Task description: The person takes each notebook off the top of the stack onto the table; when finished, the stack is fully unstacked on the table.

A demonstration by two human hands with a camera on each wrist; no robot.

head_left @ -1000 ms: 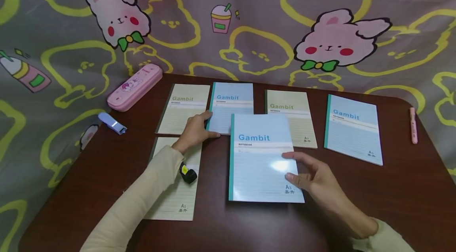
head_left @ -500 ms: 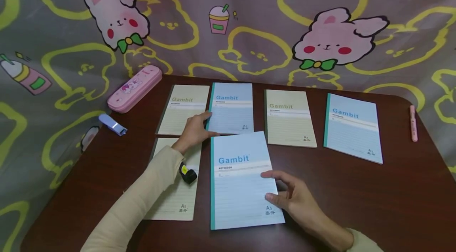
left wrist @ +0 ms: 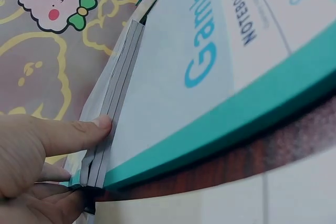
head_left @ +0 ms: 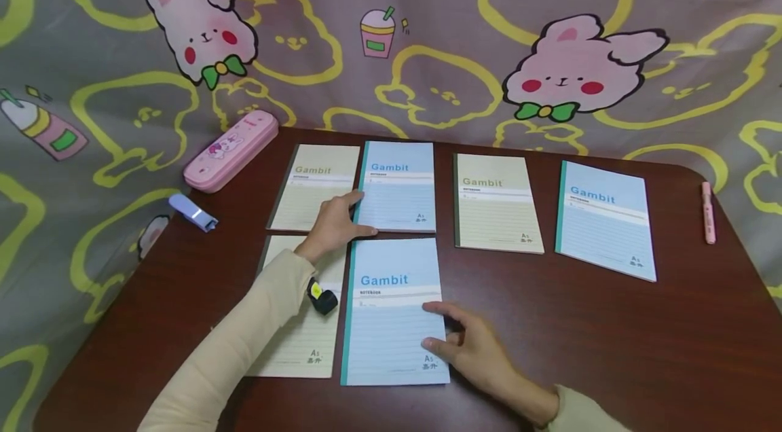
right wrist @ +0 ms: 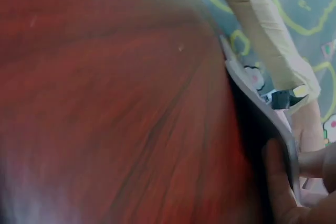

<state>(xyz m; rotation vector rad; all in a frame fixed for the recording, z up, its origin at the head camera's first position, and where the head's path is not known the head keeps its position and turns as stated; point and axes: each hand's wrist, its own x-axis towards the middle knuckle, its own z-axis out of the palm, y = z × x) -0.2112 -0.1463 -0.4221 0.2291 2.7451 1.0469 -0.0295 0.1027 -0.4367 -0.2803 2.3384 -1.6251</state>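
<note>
My left hand (head_left: 334,223) holds the lower left corner of the back blue notebook (head_left: 400,184). The thumb lies along its bottom edge and the other fingers sit by its green spine. In the left wrist view the thumb (left wrist: 79,137) touches an edge with several layers. With my right hand (head_left: 476,350) I pinch the right edge of the front blue notebook (head_left: 391,330), which lies just below the back one. In the right wrist view a finger (right wrist: 277,177) is on the dark underside of a notebook.
Two cream notebooks lie to the left, one at the back (head_left: 320,194) and one partly under the left forearm (head_left: 305,344). Another cream notebook (head_left: 497,214) and a blue notebook (head_left: 605,228) lie right. A pink pencil case (head_left: 232,150), a blue clip-like item (head_left: 193,212) and a pink marker (head_left: 709,214) lie near the edges.
My right hand has brought the front blue notebook left and down, from over the back notebooks to beside the front cream notebook, and straightened it. The left hand has stayed put.
</note>
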